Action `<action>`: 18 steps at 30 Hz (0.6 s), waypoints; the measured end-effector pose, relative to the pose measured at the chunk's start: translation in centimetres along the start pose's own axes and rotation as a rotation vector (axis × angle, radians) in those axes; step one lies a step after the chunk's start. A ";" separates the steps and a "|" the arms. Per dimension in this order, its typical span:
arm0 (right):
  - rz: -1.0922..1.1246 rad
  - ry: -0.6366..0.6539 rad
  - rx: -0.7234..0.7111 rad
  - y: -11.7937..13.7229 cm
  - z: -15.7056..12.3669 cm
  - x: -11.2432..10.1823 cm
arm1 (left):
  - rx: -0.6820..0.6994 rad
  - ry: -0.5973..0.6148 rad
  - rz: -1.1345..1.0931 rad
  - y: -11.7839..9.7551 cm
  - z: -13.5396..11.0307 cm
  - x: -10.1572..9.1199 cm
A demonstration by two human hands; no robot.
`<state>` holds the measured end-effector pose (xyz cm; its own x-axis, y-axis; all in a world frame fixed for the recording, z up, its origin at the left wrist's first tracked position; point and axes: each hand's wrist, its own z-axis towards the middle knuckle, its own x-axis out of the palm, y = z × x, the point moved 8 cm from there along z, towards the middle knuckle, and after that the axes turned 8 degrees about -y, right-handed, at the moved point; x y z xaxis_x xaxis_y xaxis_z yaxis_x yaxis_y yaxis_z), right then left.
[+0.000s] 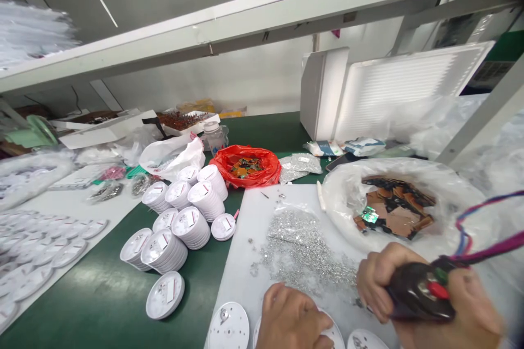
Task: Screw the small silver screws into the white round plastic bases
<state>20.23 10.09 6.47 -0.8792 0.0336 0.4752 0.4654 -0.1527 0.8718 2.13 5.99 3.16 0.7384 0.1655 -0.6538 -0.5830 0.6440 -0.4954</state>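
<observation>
My right hand [426,294] is closed around a black electric screwdriver [421,292] with a red and a green button; its red, blue and purple cable [487,229] runs off to the right. My left hand [292,319] rests with curled fingers on a white round disc [333,332] at the bottom edge. Another white disc [228,327] lies just left of it. A heap of small silver screws [303,248] is spread on a white sheet [249,229] right behind both hands.
Stacks of white discs [180,218] stand on the green table [102,294] at centre left; more discs [45,251] lie in rows far left. A red bag [245,166] and a clear bag of brown circuit boards [393,204] sit behind the screws. A white box [323,92] stands at the back.
</observation>
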 end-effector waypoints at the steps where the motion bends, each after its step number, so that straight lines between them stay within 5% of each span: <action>1: 0.004 0.006 -0.017 0.3 0.0 0.1 | 0.002 -0.052 -0.012 0.2 0.1 0.5; 4: 0.004 0.015 -0.031 0.6 0.2 0.4 | -0.006 -0.187 0.002 0.6 0.5 2.3; 7: -0.015 -0.032 0.007 -0.2 0.2 0.3 | -0.021 -0.174 0.055 0.5 1.1 4.0; 18: 0.111 0.015 -0.055 0.0 -1.3 -1.9 | 0.005 -0.150 -0.060 -1.8 3.4 2.7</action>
<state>21.81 8.75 5.44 -0.8243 -0.0013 0.5661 0.5539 -0.2089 0.8060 6.29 7.84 4.24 0.8145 0.2357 -0.5302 -0.5347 0.6597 -0.5281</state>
